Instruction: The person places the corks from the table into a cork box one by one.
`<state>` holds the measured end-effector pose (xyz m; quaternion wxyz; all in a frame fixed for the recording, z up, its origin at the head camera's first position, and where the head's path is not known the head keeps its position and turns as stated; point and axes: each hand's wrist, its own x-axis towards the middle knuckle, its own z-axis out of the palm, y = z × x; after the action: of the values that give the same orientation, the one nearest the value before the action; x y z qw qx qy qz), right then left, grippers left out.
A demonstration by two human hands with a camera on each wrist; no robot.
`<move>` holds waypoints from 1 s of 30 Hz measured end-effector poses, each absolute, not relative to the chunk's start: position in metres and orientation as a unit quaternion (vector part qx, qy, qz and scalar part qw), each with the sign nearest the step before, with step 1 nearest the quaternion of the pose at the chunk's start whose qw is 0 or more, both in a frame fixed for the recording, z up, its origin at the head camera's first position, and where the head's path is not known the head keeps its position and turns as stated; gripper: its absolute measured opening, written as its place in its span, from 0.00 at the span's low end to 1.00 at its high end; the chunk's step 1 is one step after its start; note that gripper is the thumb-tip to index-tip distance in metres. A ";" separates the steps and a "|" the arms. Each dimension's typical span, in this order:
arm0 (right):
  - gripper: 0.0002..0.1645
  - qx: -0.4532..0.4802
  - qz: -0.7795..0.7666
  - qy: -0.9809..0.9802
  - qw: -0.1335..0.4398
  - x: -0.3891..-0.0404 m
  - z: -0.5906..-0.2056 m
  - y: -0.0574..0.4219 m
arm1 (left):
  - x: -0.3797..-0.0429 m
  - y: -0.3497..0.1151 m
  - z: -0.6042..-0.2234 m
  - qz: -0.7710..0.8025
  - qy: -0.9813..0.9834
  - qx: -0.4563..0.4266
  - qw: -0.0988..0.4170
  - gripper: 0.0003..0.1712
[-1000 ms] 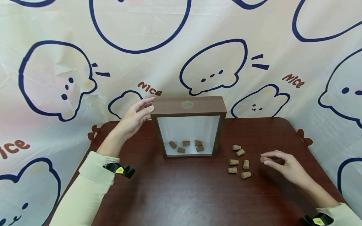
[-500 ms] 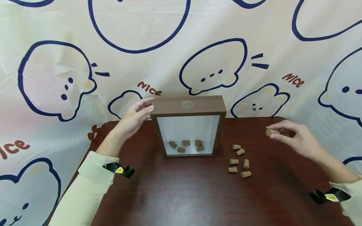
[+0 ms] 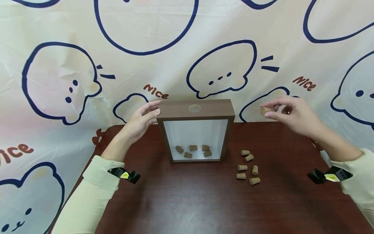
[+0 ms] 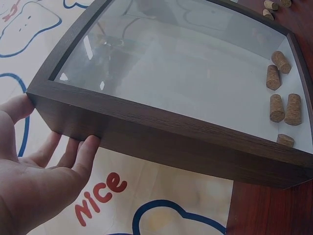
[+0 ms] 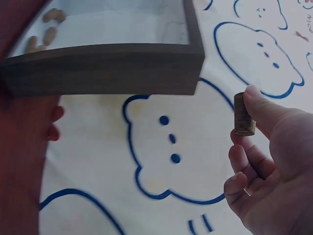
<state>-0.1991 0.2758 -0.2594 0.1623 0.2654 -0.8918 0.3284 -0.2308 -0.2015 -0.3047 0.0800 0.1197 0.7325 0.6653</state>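
Note:
A dark wooden display box [image 3: 210, 110] with a clear front stands upright on the table, a round hole [image 3: 194, 108] in its top. Several corks [image 4: 293, 109] lie inside along its bottom. My left hand [image 3: 137, 123] holds the box at its upper left corner. In the left wrist view the thumb is at one edge of its side and the fingertips [image 4: 89, 145] at the other. My right hand [image 3: 301, 115] pinches a cork [image 5: 243, 115] between thumb and fingers, raised in the air right of the box.
Several loose corks [image 3: 242, 167] lie on the reddish-brown table [image 3: 187, 195], to the right of the box. A cloth with cartoon outlines [image 3: 163, 74] hangs behind the table and along its sides.
My right hand has lifted the cork up from near the loose corks, first back and slightly right, then left toward the box. The left hand and the box have stayed in place.

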 end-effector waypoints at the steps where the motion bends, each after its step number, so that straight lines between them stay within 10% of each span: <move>1: 0.13 0.263 0.328 -0.893 0.162 -0.201 -0.253 0.272 | -0.231 -0.202 -0.305 0.665 0.732 0.120 0.080 0.34; 30: 0.16 0.310 0.415 -0.852 0.083 -0.226 -0.222 0.169 | -0.230 -0.202 -0.303 0.662 0.736 0.119 0.082 0.35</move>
<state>-0.2258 0.1690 -0.2220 0.0833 0.3101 -0.8515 0.4145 -0.2295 -0.2020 -0.3034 0.0819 0.1194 0.7356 0.6618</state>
